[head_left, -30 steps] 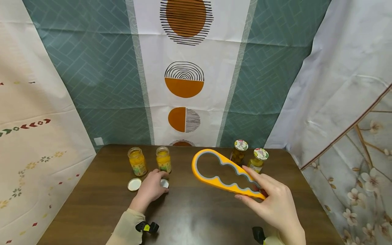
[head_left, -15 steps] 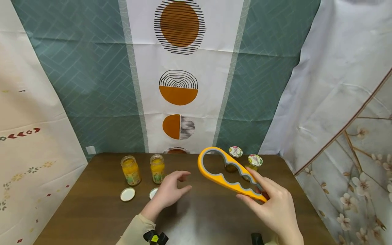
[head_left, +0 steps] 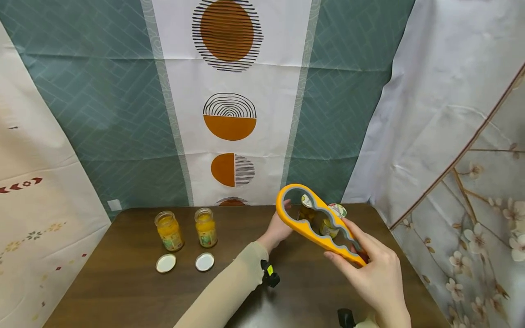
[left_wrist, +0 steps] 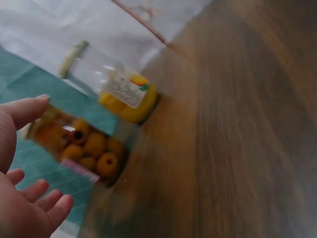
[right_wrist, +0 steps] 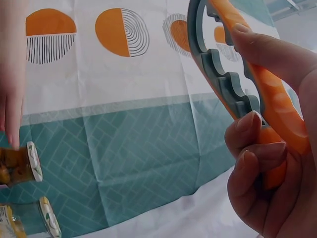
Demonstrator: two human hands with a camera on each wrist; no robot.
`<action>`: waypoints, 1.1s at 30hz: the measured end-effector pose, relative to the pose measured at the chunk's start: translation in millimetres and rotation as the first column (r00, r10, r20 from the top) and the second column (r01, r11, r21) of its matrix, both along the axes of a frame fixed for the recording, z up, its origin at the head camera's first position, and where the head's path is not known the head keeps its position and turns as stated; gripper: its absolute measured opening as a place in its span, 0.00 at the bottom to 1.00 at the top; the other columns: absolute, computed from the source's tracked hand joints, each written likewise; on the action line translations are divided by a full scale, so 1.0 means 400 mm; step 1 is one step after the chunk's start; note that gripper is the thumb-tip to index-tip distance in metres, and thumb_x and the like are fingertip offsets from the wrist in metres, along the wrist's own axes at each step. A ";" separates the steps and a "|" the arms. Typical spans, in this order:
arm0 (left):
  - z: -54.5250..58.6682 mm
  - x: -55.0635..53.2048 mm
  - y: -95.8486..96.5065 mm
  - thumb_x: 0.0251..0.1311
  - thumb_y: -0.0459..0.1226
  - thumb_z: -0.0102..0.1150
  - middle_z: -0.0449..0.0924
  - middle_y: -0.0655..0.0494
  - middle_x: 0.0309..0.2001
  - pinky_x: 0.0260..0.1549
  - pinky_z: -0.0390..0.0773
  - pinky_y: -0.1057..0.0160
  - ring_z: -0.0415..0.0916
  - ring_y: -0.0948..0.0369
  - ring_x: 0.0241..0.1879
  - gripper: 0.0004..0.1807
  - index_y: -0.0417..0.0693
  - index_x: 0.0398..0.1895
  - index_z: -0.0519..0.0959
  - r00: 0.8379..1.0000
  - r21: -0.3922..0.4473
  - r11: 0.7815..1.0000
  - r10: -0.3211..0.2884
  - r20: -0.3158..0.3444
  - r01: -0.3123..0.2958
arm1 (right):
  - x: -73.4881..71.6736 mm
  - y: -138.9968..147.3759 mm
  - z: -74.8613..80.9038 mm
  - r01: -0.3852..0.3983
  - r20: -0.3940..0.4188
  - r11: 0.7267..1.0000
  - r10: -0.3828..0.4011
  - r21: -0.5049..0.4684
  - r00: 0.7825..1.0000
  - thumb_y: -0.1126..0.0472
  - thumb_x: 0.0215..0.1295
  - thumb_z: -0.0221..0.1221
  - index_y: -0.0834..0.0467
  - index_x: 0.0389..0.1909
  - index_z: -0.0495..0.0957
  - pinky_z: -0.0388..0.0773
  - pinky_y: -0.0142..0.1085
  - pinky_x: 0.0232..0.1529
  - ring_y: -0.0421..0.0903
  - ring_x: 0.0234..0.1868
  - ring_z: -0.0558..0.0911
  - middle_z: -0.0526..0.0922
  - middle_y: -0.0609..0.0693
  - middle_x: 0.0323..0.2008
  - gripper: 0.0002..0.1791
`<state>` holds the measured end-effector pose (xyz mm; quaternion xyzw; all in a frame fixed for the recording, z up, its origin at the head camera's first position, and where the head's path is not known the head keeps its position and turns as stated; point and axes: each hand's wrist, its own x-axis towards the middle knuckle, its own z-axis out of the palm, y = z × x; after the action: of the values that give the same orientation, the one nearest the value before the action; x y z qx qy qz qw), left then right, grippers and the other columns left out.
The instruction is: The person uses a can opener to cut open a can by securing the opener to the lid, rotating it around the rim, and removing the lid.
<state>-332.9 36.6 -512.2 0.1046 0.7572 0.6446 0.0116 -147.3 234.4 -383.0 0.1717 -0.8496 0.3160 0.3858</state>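
Firstly, guard against toppling the olive jar (left_wrist: 91, 148), standing upright at the right rear of the table (head_left: 123, 291) beside the fruit jar (left_wrist: 126, 95); likely cause: a sideways nudge from the left hand (head_left: 280, 228), spread near the lid (right_wrist: 34, 161) and grasping nothing (contact: cannot tell). Avoid also striking either of these jars with the opener (head_left: 313, 235), gripped in the right hand (head_left: 375, 269) above the table. Note clear glass, brownish pitted olives, patterned lid fitted; on the opener, yellow-orange frame, grey scalloped lining.
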 end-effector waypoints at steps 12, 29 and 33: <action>-0.062 -0.094 0.132 0.58 0.44 0.81 0.67 0.41 0.75 0.73 0.67 0.45 0.68 0.46 0.74 0.54 0.41 0.82 0.58 0.994 -0.114 0.990 0.079 -0.074 -0.087 | 0.011 0.003 0.001 0.036 0.055 0.999 -0.037 0.001 0.998 0.55 0.38 0.88 0.46 0.67 0.84 0.67 0.26 0.29 0.32 0.27 0.71 0.79 0.37 0.30 0.47; -0.068 -0.101 0.126 0.68 0.49 0.73 0.76 0.40 0.66 0.68 0.73 0.42 0.74 0.44 0.66 0.42 0.37 0.76 0.66 0.988 -0.134 0.984 0.101 -0.117 -0.116 | 0.001 0.005 0.004 0.037 0.028 0.999 -0.037 0.021 0.999 0.54 0.38 0.88 0.47 0.67 0.84 0.68 0.28 0.29 0.32 0.27 0.72 0.79 0.35 0.29 0.47; -0.081 -0.071 0.113 0.69 0.50 0.71 0.73 0.39 0.68 0.69 0.71 0.42 0.72 0.44 0.68 0.44 0.36 0.78 0.64 0.983 -0.117 0.987 0.094 -0.159 -0.114 | 0.000 0.004 0.002 0.039 0.037 0.999 -0.040 0.031 0.999 0.53 0.39 0.88 0.45 0.67 0.84 0.67 0.27 0.29 0.33 0.26 0.72 0.79 0.35 0.29 0.47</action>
<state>-361.2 81.8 -544.6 0.1130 0.7993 0.5856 -0.0737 -147.5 236.0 -382.0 0.1546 -0.8646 0.2986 0.3734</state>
